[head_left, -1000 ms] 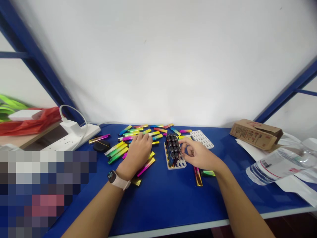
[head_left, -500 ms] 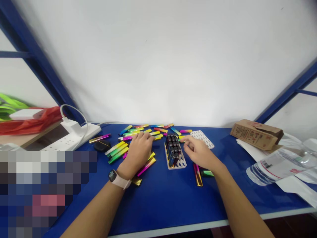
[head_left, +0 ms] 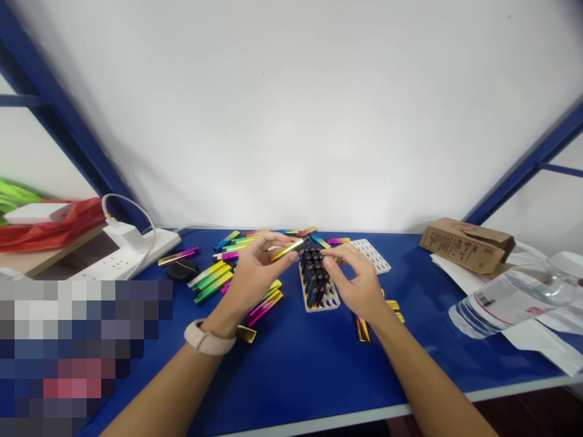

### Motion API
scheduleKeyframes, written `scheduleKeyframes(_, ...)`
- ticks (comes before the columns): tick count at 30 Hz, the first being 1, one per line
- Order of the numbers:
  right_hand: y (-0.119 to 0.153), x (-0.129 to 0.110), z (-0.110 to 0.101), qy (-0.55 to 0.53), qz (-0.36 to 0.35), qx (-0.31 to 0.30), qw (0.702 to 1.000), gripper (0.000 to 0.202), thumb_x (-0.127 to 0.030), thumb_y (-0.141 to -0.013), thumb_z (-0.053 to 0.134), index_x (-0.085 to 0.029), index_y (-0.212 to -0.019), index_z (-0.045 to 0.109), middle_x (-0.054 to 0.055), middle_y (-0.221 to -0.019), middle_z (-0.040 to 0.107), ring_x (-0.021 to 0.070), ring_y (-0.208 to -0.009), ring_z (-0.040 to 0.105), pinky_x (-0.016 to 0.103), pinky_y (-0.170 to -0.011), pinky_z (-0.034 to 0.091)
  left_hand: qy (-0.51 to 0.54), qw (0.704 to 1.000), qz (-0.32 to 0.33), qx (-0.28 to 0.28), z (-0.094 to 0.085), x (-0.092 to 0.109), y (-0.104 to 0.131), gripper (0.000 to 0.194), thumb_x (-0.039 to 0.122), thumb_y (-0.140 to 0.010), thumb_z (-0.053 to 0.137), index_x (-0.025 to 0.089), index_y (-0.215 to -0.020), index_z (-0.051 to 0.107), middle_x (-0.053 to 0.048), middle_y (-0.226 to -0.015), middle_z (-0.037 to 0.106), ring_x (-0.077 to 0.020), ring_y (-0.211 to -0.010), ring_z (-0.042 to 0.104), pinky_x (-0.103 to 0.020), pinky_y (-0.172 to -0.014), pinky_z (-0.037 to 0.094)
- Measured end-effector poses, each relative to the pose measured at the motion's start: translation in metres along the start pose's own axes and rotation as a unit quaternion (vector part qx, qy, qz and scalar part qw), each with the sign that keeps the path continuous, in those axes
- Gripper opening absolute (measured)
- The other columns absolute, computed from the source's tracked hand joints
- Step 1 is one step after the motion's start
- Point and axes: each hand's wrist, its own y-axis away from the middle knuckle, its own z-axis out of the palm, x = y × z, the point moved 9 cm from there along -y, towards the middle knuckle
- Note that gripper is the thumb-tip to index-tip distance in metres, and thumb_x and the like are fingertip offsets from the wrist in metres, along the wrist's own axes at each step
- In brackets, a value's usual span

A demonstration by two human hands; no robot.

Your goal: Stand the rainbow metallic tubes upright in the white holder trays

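Observation:
My left hand (head_left: 259, 267) pinches a flat, shiny yellow-and-silver stick (head_left: 289, 247) with a dark end, held slanting beside the rack. A white plastic rack (head_left: 328, 306) with holes stands on the blue table, holding several upright sticks (head_left: 314, 273) with black tops. My right hand (head_left: 357, 279) is at the rack's right side, thumb and forefinger drawn together by the black tops. Whatever may be between those fingers is hidden. Left of the rack lie many loose metallic sticks (head_left: 214, 279) in green, yellow and pink. Several more sticks (head_left: 392, 308) lie partly under my right forearm.
Behind my right hand is a second white holed rack (head_left: 376, 258). At the right lie a cardboard box (head_left: 464, 246), a clear water bottle (head_left: 496, 306) and white paper (head_left: 537, 346). A power strip (head_left: 118, 264) and a black mouse-like object (head_left: 182, 269) are at the left.
My left hand has lifted a yellow-and-silver stick from the loose ones and brought it right, toward the rack. My right hand has moved left to the black tops; yellow sticks now show beside its forearm.

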Motion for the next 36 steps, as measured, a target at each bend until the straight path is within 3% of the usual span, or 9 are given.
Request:
scheduleKeyframes(4, 0.001, -0.004, 0.003, -0.003, -0.016, 0.011, 1.0, 0.014, -0.033, -0.095, 0.059, -0.023, -0.097, 0.069, 0.008, -0.097, 0.067, 0.0243, -0.096, 0.062, 0.041, -0.091, 0.047, -0.013, 0.999, 0.012, -0.042, 0.016, -0.001, 0.007, 0.028, 0.022, -0.079, 0.08, 0.021, -0.101, 0.064, -0.004, -0.099, 0.069, -0.0177, -0.096, 0.067, -0.034, -0.089, 0.058)
scheduleKeyframes(9, 0.001, -0.004, 0.004, -0.011, -0.018, 0.022, 1.0, 0.015, -0.036, -0.092, 0.066, -0.022, -0.086, 0.069, 0.005, -0.089, 0.066, 0.0229, -0.088, 0.06, 0.04, -0.085, 0.045, -0.062, 0.995, 0.031, -0.069, 0.031, 0.006, 0.016, 0.02, 0.022, -0.08, 0.079, 0.019, -0.092, 0.063, -0.004, -0.093, 0.066, -0.0158, -0.086, 0.064, -0.03, -0.079, 0.055)
scheduleKeyframes(13, 0.0, -0.005, 0.007, -0.037, -0.009, 0.002, 0.999, 0.017, -0.036, -0.089, 0.07, -0.022, -0.08, 0.068, 0.003, -0.08, 0.066, 0.0221, -0.083, 0.057, 0.038, -0.081, 0.044, -0.088, 0.993, 0.055, -0.064, 0.035, 0.012, 0.02, 0.018, 0.023, -0.082, 0.078, 0.019, -0.087, 0.061, -0.002, -0.086, 0.064, -0.0142, -0.078, 0.062, -0.03, -0.076, 0.055)
scheduleKeyframes(16, 0.0, 0.003, 0.005, -0.095, 0.032, 0.002, 0.995, 0.018, -0.037, -0.095, 0.062, -0.022, -0.087, 0.069, 0.004, -0.086, 0.067, 0.022, -0.086, 0.059, 0.038, -0.084, 0.045, -0.109, 0.99, 0.065, -0.064, 0.035, 0.013, 0.021, 0.025, 0.025, -0.077, 0.082, 0.02, -0.091, 0.062, -0.002, -0.087, 0.063, -0.0139, -0.074, 0.061, -0.03, -0.073, 0.055)
scheduleKeyframes(21, 0.0, 0.028, -0.001, -0.281, 0.119, 0.042, 0.951, 0.023, -0.04, -0.102, 0.048, -0.022, -0.106, 0.062, 0.004, -0.091, 0.067, 0.0212, -0.091, 0.063, 0.039, -0.091, 0.049, -0.173, 0.983, 0.049, -0.035, 0.026, 0.008, 0.02, 0.014, 0.031, -0.089, 0.07, 0.02, -0.094, 0.062, -0.001, -0.082, 0.062, -0.0147, -0.075, 0.06, -0.03, -0.07, 0.052)
scheduleKeyframes(25, -0.003, 0.035, 0.003, -0.392, 0.164, 0.038, 0.904, 0.024, -0.046, -0.1, 0.05, -0.025, -0.111, 0.055, -0.001, -0.078, 0.055, 0.0171, -0.071, 0.06, 0.033, -0.069, 0.053, -0.192, 0.98, 0.039, -0.032, 0.022, 0.003, 0.017, 0.012, 0.032, -0.093, 0.064, 0.02, -0.091, 0.062, -0.001, -0.081, 0.062, -0.0142, -0.074, 0.059, -0.029, -0.071, 0.051)
scheduleKeyframes(29, -0.002, 0.04, 0.013, -0.438, 0.214, -0.008, 0.873, 0.034, -0.057, -0.097, 0.05, -0.027, -0.114, 0.056, -0.006, -0.068, 0.041, 0.0096, -0.047, 0.037, 0.022, -0.042, 0.031, -0.211, 0.977, 0.033, -0.019, 0.015, -0.003, 0.015, 0.012, 0.032, -0.093, 0.062, 0.02, -0.089, 0.062, -0.001, -0.081, 0.061, -0.0137, -0.073, 0.058, -0.028, -0.069, 0.049)
scheduleKeyframes(32, 0.002, 0.047, 0.021, -0.455, 0.243, -0.038, 0.856, 0.05, -0.065, -0.097, 0.042, -0.02, -0.092, 0.063, -0.007, -0.058, 0.033, 0.0068, -0.043, 0.022, 0.021, -0.042, 0.018, -0.222, 0.975, 0.029, -0.013, 0.012, -0.005, 0.013, 0.012, 0.031, -0.093, 0.061, 0.02, -0.088, 0.062, 0.0, -0.079, 0.06, -0.0134, -0.072, 0.057, -0.028, -0.067, 0.048)
scheduleKeyframes(36, 0.007, 0.06, 0.024, -0.45, 0.271, -0.021, 0.851, 0.052, -0.06, -0.095, 0.041, -0.019, -0.067, 0.053, -0.008, -0.049, 0.025, 0.0064, -0.04, 0.016, 0.02, -0.041, 0.012, -0.228, 0.973, 0.03, -0.016, 0.012, -0.005, 0.013, 0.011, 0.03, -0.093, 0.061, 0.021, -0.087, 0.061, 0.001, -0.078, 0.059, -0.0129, -0.071, 0.056, -0.027, -0.067, 0.048)
